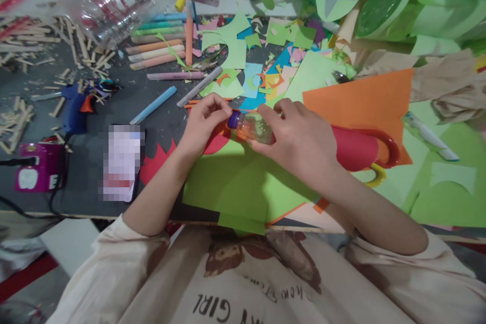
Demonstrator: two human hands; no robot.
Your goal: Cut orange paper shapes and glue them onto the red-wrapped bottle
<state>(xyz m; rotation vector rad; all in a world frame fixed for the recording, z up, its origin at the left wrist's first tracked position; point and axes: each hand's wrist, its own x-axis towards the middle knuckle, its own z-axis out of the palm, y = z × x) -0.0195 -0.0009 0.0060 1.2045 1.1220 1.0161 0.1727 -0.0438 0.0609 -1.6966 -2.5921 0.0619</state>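
A small clear plastic bottle (259,130) with a purple cap (234,120) lies sideways above the green paper (228,174). My right hand (304,134) is closed around its base end, fingers on top and thumb below. At the cap end, my left hand (207,121) makes a pinch, its thumb and forefinger touching beside the cap. A thin orange strip (245,110) runs along the bottle's upper side between both hands' fingertips. What exactly the left fingertips hold is hidden. Under the hands lie red paper (217,143) and the green sheet.
Left of my hands are a phone (121,162), a blue glue gun (76,109) and a magenta box (40,167) with cables. Markers (157,53) and paper scraps (266,35) cover the back. Red-handled scissors (391,149) and orange paper (364,106) lie to the right.
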